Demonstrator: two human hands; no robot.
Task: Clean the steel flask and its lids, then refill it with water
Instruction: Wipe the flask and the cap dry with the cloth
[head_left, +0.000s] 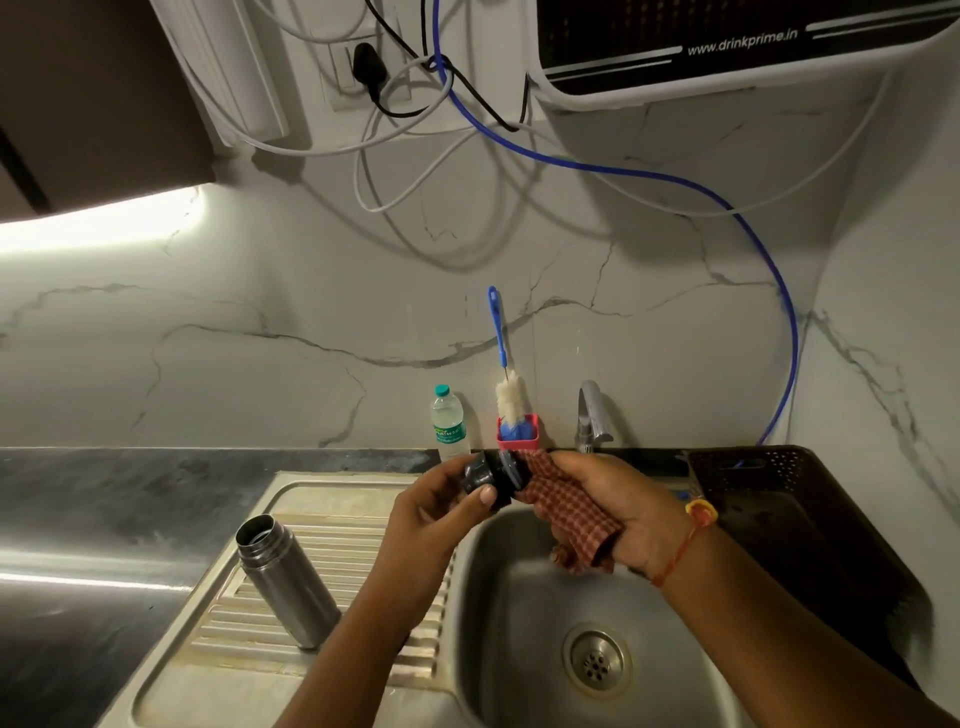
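Observation:
The steel flask (285, 579) stands uncapped on the ribbed drainboard (363, 525), left of the sink. Above the sink's left rim my left hand (431, 512) grips a dark plastic flask lid (488, 478) by its narrower end. My right hand (618, 512) holds a red checked cloth (569, 514) bunched against the lid's wide end. The cloth's loose end hangs over the basin. A second lid is not visible.
The steel sink basin (524, 613) with its drain (596, 661) lies below my hands. The tap (592, 415) stands behind it. A bottle brush (506, 384) in a red holder (519, 435) and a plastic water bottle (448, 422) are at the wall. A dark perforated tray (769, 483) sits at the right.

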